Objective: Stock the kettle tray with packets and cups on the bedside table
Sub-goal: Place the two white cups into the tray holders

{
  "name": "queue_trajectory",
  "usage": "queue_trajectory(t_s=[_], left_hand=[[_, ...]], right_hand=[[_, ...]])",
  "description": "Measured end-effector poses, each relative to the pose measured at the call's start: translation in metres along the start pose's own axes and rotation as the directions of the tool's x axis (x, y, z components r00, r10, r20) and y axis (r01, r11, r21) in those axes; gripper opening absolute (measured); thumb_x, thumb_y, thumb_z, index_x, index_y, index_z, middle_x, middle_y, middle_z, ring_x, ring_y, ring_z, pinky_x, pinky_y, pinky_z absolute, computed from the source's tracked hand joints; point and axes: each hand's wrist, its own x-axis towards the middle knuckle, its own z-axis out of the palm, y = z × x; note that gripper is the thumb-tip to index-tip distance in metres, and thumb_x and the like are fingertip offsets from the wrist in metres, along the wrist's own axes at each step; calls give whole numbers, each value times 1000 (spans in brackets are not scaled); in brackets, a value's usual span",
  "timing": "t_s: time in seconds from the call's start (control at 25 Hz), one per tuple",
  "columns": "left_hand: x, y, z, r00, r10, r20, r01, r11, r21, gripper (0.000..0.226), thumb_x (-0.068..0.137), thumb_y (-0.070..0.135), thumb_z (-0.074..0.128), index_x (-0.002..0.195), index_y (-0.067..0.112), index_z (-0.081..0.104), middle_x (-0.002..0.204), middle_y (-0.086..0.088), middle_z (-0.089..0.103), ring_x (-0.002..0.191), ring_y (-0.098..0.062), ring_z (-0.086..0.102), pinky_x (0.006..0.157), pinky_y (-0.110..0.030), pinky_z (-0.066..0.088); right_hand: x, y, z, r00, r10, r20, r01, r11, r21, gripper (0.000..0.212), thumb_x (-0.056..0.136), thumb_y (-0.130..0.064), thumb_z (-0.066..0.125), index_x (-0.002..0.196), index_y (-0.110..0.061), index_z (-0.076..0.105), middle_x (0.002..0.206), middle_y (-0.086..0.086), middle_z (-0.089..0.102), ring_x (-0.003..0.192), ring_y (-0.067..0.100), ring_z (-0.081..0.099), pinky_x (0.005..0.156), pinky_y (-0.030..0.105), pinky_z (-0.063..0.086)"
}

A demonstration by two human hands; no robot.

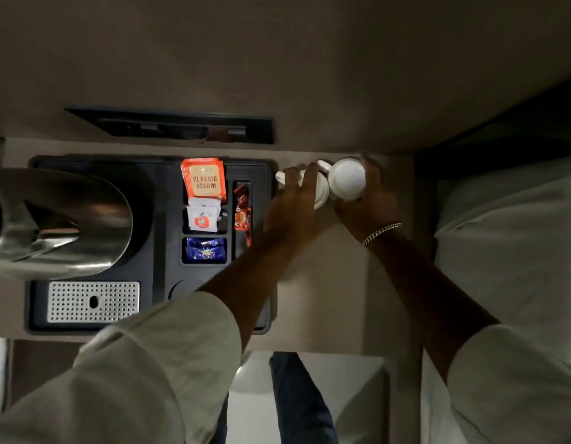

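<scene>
A black kettle tray (162,219) lies on the bedside table. Its compartments hold orange Classic Assam tea packets (204,180), white packets (203,216), blue packets (205,250) and red sachets (242,213). A steel kettle (63,219) stands on the tray's left part. Two white cups stand upside down on the table just right of the tray. My left hand (293,203) lies over the left cup (321,190) and covers most of it. My right hand (370,203) grips the right cup (347,178) from its right side.
A perforated metal drip plate (93,302) sits in the tray's near left corner, and a round cup recess (185,288) shows beside my left forearm. A dark switch panel (181,126) is on the wall behind. A white bed (508,251) borders the table on the right.
</scene>
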Motion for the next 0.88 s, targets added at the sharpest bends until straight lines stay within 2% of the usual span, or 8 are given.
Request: queue_trajectory(t_s=[0.08, 0.16, 0.28, 0.36, 0.52, 0.68, 0.76, 0.88], left_hand=[[-6, -4, -8, 999, 33, -22, -34, 998, -59, 86, 74, 55, 58, 144, 13, 32, 143, -19, 39, 116, -38, 52, 88, -44, 46], [-24, -4, -17, 999, 44, -26, -47, 991, -126, 90, 70, 67, 45, 143, 16, 34, 141, -19, 42, 115, -36, 52, 88, -38, 43], [-65, -18, -28, 997, 23, -76, -35, 986, -161, 78, 76, 46, 64, 144, 20, 34, 139, -18, 43, 116, -33, 52, 90, -41, 48], [-100, -35, -34, 993, -22, -113, 2, 985, -170, 80, 74, 29, 75, 143, 20, 37, 140, -17, 43, 118, -31, 52, 90, -38, 49], [-174, -91, -44, 970, -164, -179, 135, 978, -161, 75, 73, 22, 77, 139, 16, 41, 135, -16, 46, 116, -28, 52, 89, -39, 51], [-212, -140, -49, 944, -279, -178, 267, 959, -91, 77, 70, 21, 79, 138, 17, 42, 132, -15, 49, 116, -30, 53, 86, -42, 54], [-215, -151, -48, 955, -268, -125, 260, 962, -82, 76, 72, 25, 78, 139, 21, 40, 136, -14, 47, 120, -31, 50, 87, -45, 54], [-213, -168, -45, 987, -156, -47, 152, 985, -82, 77, 75, 29, 74, 141, 26, 35, 142, -13, 43, 124, -33, 48, 91, -44, 51]], right_hand=[[-4, 1, 3, 997, 3, -71, -1, 999, 34, 78, 62, -37, 83, 129, -10, 53, 127, 12, 62, 104, 33, 64, 74, 16, 35], [-15, 1, 0, 992, 34, -125, -27, 998, 61, 78, 59, -38, 86, 124, -9, 55, 119, 11, 66, 98, 31, 67, 71, 16, 37], [-46, -10, -4, 985, 96, -146, -78, 989, 124, 78, 56, -39, 88, 120, -11, 55, 111, 8, 70, 91, 29, 69, 67, 31, 54], [-74, -21, 1, 993, 56, -99, -40, 987, 156, 78, 57, -34, 89, 122, -8, 53, 114, 10, 67, 93, 26, 68, 69, 40, 60], [-130, -49, 32, 990, -58, 126, 38, 988, 153, 82, 60, -35, 87, 129, -8, 50, 125, 11, 60, 107, 20, 60, 83, 32, 56], [-174, -73, 68, 961, -116, 251, 90, 990, 110, 85, 62, -35, 87, 133, -11, 48, 126, 11, 61, 109, 18, 57, 85, 24, 45], [-183, -78, 76, 961, -97, 258, 83, 995, 62, 85, 60, -36, 88, 132, -11, 50, 124, 12, 62, 108, 23, 61, 83, 26, 47], [-197, -85, 85, 964, -54, 259, 59, 998, -10, 83, 60, -34, 88, 130, -10, 50, 123, 14, 62, 108, 28, 61, 83, 30, 49]])
